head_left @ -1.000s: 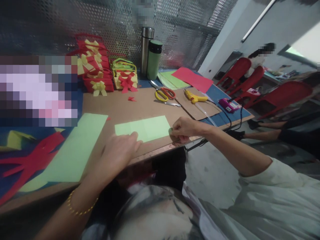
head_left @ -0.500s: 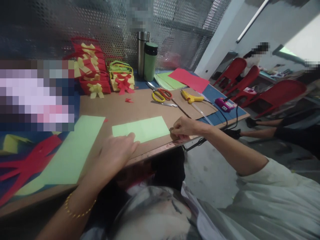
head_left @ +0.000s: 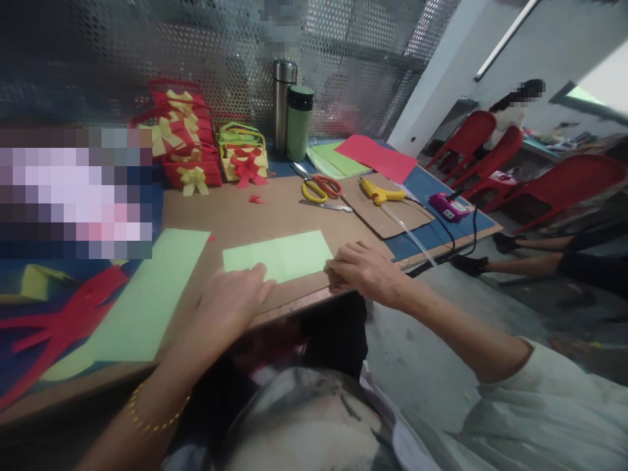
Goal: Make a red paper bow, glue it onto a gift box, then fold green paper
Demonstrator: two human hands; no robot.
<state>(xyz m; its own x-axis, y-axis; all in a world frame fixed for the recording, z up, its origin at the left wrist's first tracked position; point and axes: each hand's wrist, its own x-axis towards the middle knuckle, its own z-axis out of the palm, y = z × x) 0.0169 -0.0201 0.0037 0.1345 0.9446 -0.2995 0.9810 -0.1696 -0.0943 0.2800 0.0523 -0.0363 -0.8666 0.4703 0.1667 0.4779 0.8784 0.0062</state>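
A light green strip of folded paper point(head_left: 284, 254) lies on the brown cardboard in front of me. My left hand point(head_left: 238, 294) rests at its near left edge, fingers closed together and pressing on the paper. At the near right corner is my right hand point(head_left: 366, 269), its fingers curled and the tips pinching that corner. How the thumb lies under the right hand is hidden. To the left, a larger light green sheet point(head_left: 167, 294) lies partly beneath my left forearm.
Scissors point(head_left: 318, 188), a yellow glue gun point(head_left: 383, 191) and a green bottle point(head_left: 299, 124) stand or lie beyond. Red paper baskets point(head_left: 191, 167) and a yellow one point(head_left: 245, 163) are at the back left. Red paper strips point(head_left: 73, 320) lie left. A purple box point(head_left: 449, 208) sits right.
My right hand has come nearer to me and onto the paper's right corner, its fingertips now at the edge. My left hand stays on the paper. The view has shifted slightly.
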